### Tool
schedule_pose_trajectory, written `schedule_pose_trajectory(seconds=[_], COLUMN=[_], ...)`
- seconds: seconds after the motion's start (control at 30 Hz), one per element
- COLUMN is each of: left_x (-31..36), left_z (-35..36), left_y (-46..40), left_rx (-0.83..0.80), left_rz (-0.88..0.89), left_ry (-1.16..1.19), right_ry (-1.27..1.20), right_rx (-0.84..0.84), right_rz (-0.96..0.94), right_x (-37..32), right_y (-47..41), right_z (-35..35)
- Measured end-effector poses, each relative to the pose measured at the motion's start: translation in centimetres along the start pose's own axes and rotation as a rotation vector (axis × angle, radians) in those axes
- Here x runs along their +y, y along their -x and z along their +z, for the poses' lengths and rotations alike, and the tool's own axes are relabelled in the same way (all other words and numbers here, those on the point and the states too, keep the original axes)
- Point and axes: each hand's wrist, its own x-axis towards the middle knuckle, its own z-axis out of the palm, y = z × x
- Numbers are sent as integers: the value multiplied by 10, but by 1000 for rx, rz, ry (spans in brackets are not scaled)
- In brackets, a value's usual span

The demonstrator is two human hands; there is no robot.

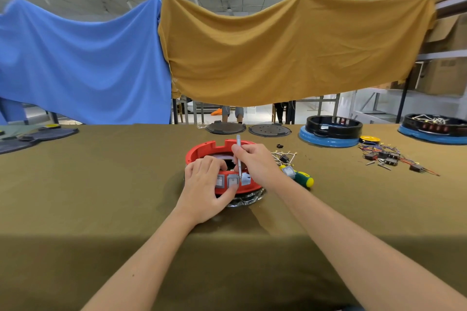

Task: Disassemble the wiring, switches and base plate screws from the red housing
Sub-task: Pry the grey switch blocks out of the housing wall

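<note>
With your left hand [202, 184] clamping the red housing [202, 150] — thumb on a switch [232, 181] — lever gently with the thin tool [238, 156] your right hand [255, 163] pinches (its tip seemingly beside that switch).

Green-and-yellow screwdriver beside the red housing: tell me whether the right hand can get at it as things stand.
Probably yes: the screwdriver lies uncovered beside the right hand, but its fingers grip a thin grey tool, which must go down first.

Matt red plastic housing [202, 151]; grey plastic switches [233, 181]; slim metal tool [238, 151]; olive cloth-covered worktop [101, 184], matt.
</note>
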Motion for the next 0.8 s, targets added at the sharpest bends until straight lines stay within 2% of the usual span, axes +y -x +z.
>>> schedule_pose_trajectory(seconds=[0.17,0.43,0.8], left_x=[0,1,0], left_z=[-1,-1,0], left_y=[0,1,0], left_rx=[0,2,-7], left_rz=[0,3,6], left_ry=[-7,-14,-15], right_ry=[-23,-209,-133], right_rx=[-2,181,99], right_rz=[-27,-126,-82], right_x=[-1,15,5], right_y=[2,13,8], right_z=[0,10,4])
